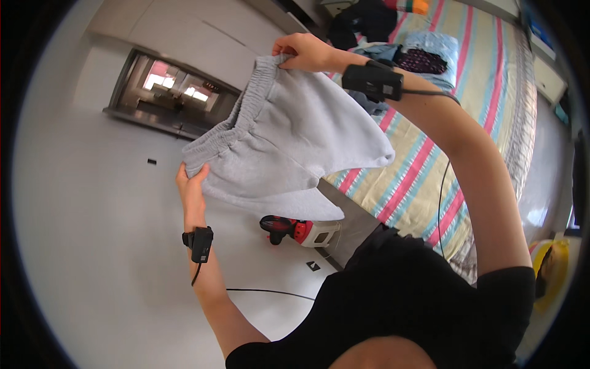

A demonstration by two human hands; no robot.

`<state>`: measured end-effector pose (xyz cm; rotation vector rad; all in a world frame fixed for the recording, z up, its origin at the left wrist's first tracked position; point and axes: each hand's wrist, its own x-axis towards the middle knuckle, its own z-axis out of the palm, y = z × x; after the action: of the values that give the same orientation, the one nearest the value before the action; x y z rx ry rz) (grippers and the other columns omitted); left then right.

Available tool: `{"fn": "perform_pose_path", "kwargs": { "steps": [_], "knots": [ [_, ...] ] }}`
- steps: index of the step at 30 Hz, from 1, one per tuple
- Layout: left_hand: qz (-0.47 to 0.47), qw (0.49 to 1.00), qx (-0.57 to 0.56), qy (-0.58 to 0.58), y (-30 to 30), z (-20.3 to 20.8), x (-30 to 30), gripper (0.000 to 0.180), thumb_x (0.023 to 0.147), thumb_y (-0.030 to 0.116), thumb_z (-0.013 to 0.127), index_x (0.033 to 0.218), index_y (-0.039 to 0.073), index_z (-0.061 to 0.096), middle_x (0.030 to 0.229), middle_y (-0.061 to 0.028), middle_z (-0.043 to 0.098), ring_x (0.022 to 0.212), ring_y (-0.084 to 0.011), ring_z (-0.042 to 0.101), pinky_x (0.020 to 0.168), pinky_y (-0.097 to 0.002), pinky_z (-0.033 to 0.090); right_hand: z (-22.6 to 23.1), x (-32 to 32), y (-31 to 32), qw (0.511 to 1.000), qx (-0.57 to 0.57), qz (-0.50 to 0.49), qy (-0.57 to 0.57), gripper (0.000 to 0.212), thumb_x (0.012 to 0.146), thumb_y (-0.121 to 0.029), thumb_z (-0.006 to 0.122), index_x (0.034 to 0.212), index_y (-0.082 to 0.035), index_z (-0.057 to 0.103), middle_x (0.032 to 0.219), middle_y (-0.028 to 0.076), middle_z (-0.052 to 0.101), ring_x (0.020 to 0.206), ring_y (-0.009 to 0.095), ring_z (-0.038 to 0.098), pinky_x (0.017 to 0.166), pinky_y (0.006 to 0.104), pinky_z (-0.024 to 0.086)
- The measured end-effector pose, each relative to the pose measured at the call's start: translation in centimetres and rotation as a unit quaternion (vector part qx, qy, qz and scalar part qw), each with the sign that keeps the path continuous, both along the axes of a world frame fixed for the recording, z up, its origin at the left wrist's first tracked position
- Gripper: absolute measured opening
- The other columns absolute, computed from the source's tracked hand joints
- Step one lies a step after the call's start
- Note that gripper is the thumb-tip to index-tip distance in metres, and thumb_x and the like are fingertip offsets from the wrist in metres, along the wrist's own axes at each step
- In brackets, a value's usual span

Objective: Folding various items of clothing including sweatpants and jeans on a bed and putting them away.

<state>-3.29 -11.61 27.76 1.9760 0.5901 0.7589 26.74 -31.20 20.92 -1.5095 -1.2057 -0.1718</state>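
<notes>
Light grey sweat shorts (279, 138) hang stretched out in the air between my two hands. My left hand (192, 186) pinches one end of the gathered elastic waistband, its thumb on the outer side. At the other end of the waistband, higher up and to the right, my right hand (301, 50) grips the fabric between thumb and fingers. The waist opening faces left, and both legs of the shorts point to the right, over the edge of the bed. Black devices with cables are strapped to both wrists.
To the right is a bed (409, 175) with a striped cover. Folded light blue clothing (430, 46), a dark patterned garment (421, 61) and black clothing (369, 23) lie on it. A red, black and white device (304, 232) stands beyond the shorts. Black cables trail from my wrists.
</notes>
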Motion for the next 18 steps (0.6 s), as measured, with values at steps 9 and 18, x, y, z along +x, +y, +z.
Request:
{"fn": "perform_pose_path", "kwargs": {
  "steps": [9,18],
  "knots": [
    [0.119,0.902,0.412,0.047,5.3,8.6,-5.7,0.035,0.067,0.009,0.068,0.098,-0.004,0.057,0.087,-0.0126,0.064,0.076,-0.021,0.06,0.071,-0.0286,0.045,8.2,-3.6,6.9,0.99,0.046,-0.089,-0.099,0.027,0.07,-0.01,0.065,0.096,-0.005,0.061,0.087,0.013,0.062,0.082,0.024,0.06,0.075,0.0325,0.047],
    [0.335,0.66,0.659,0.132,12.0,18.7,-13.8,0.035,0.071,0.034,0.064,0.094,0.007,0.061,0.086,-0.0109,0.06,0.076,-0.0311,0.058,0.064,-0.0366,0.046,20.6,-10.2,17.0,0.976,0.022,-0.199,-0.084,0.022,0.079,-0.021,0.057,0.095,-0.007,0.062,0.086,0.01,0.064,0.082,0.025,0.062,0.066,0.0319,0.048]
  ]
}}
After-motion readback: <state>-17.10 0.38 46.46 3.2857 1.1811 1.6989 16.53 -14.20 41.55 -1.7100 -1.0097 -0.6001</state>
